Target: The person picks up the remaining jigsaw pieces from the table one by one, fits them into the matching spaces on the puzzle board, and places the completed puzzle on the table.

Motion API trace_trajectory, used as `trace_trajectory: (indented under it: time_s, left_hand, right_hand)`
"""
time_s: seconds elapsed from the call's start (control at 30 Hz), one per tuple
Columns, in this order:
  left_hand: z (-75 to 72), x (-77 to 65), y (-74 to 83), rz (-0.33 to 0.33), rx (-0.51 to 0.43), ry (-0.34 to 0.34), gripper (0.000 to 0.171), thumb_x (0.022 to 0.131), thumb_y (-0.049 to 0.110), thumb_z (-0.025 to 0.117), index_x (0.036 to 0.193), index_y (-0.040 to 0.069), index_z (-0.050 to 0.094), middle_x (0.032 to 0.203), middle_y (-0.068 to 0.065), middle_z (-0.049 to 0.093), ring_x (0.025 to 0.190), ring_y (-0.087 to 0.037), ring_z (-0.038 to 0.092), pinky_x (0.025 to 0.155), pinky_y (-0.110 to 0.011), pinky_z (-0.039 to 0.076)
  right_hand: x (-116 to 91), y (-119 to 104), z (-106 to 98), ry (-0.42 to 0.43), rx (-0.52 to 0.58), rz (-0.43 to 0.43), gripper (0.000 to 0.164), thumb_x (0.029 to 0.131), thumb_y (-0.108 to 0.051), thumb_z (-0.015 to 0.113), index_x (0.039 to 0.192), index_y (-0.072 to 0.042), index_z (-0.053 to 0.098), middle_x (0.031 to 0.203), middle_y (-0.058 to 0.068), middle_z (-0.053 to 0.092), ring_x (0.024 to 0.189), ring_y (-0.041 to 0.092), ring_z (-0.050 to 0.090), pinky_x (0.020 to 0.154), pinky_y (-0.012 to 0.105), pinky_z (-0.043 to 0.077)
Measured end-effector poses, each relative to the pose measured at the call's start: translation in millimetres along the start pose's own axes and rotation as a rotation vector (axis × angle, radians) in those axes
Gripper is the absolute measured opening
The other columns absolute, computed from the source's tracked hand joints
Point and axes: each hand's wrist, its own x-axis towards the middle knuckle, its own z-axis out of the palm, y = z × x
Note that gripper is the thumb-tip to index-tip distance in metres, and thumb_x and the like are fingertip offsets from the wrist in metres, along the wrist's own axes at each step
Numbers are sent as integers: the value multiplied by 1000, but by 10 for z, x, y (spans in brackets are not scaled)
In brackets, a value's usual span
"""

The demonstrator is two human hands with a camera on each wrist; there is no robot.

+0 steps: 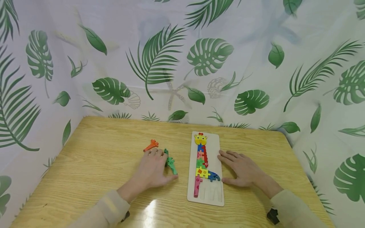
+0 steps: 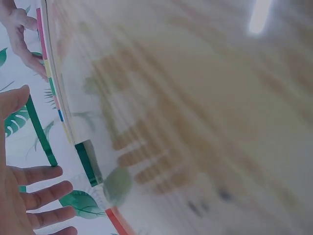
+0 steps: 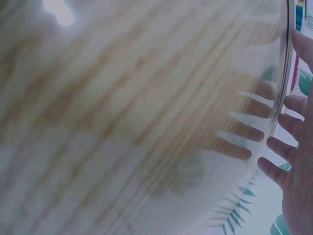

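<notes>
My left hand (image 1: pixel 151 171) pinches a green puzzle piece (image 1: pixel 171 163) lengthwise between thumb and index finger; the left wrist view shows that piece (image 2: pixel 42 131) raised over the table. Just past the fingers lies a darker green piece (image 2: pixel 87 164), partly hidden by the hand in the head view. An orange-red piece (image 1: pixel 151 145) is beyond the fingertips. The white puzzle board (image 1: pixel 212 142) holds a partly filled giraffe, with its yellow head (image 1: pixel 201 139) at the far end and unfilled leg slots (image 1: pixel 211 191) at the near end. My right hand (image 1: pixel 245 169) has its fingertips at the board's right edge, fingers extended.
Board and pieces lie on a glossy wooden table (image 1: pixel 94 164). A white cloth with green leaf prints (image 1: pixel 171 63) hangs behind the table and along both sides. Light glares off the tabletop near the front.
</notes>
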Motion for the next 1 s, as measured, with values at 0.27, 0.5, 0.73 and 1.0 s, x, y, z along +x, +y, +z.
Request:
trace_trajectory:
  time_s: [0.27,0.5,0.73,1.0]
  left_hand:
    - [18,43,79,34,47,-12,94,85,86,56,133,6,66,141,-19,64,136,-39,57,116,-58,44]
    - [34,62,161,90,54,-5,92,85,85,56,132,8,68,135,-14,67,127,-34,61,111,-54,49]
    - [39,97,240,138,72,13,87,84,86,57,128,13,70,130,-10,69,124,-29,62,108,-51,51]
    - [59,140,334,178,47,-17,88,84,86,57,133,14,68,139,-9,67,132,-30,60,116,-53,47]
  right_hand:
    - [7,-6,-3,-6,-11,4,96,90,-83,52,164,-23,41,172,3,38,155,38,41,120,65,40]
    - [-1,-24,-21,-7,-6,1,95,90,-82,53,164,-23,41,172,3,38,154,38,42,119,65,40]
    - [4,-21,-32,-9,-9,-5,96,90,-83,53,164,-22,41,172,3,38,154,38,42,119,64,40]
    - [5,-15,-13,-10,-14,-5,96,90,-83,52,163,-22,41,172,4,38,153,38,43,119,64,41]
